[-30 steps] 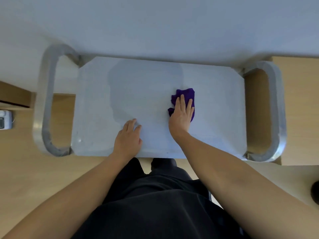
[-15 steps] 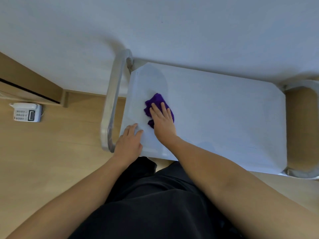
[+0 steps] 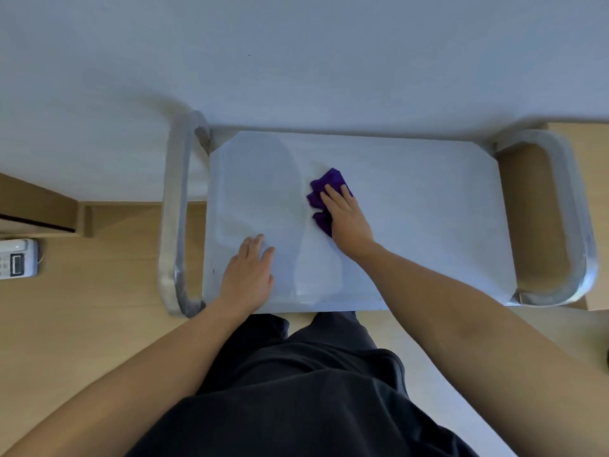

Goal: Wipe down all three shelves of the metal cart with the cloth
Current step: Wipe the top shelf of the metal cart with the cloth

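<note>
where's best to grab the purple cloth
Probably the raised folds of the purple cloth sticking out left of the right hand, pinched from above: it lies crumpled on the flat shelf, and the hand covers the rest.

The gray top shelf (image 3: 428, 225) of the metal cart (image 3: 174, 225) has a purple cloth (image 3: 324, 188) on it, under the right hand (image 3: 347, 219). The left hand (image 3: 247, 272) rests flat near its front edge. A white phone (image 3: 16, 258) lies on the wooden floor (image 3: 99, 308).

shelf top (image 3: 428, 225) open rightward, handle loops (image 3: 174, 225) bounding both ends
</note>
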Demonstrator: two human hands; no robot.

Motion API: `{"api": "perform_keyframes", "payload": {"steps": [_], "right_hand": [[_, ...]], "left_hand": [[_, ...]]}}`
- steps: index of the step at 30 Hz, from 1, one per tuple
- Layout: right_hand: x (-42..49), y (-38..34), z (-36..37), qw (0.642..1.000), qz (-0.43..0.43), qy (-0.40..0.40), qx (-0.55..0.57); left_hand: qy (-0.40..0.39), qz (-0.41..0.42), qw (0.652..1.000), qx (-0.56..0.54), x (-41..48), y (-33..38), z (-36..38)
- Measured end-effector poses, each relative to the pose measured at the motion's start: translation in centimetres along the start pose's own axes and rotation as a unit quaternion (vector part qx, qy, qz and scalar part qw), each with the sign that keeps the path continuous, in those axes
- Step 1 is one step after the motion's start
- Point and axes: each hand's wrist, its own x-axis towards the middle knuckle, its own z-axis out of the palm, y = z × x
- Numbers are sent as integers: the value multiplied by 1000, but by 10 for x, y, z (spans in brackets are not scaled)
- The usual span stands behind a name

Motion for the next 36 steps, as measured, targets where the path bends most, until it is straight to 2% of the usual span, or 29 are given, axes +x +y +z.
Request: {"api": "perform_keyframes", "payload": {"steps": [10,21,25,27,30,34,36], "right_hand": [[-4,70,-25,1000,14,18,4],[-28,226,-76,995,82,49,12],[-31,289,-100,988,143,63,18],[-29,312,-111,989,137,58,10],[-16,325,-116,988,143,51,6],[10,306,-109,960,258,104,22],[23,286,-104,956,269,118,24]], "left_hand": [[-17,65,997,24,67,105,2],[-49,113,992,24,147,232,19],[-48,109,993,21,179,263,19],[-59,102,993,26,190,269,22],[-63,95,993,27,193,270,26],[-69,95,992,34,193,271,25],[-73,89,993,37,194,271,24]]}}
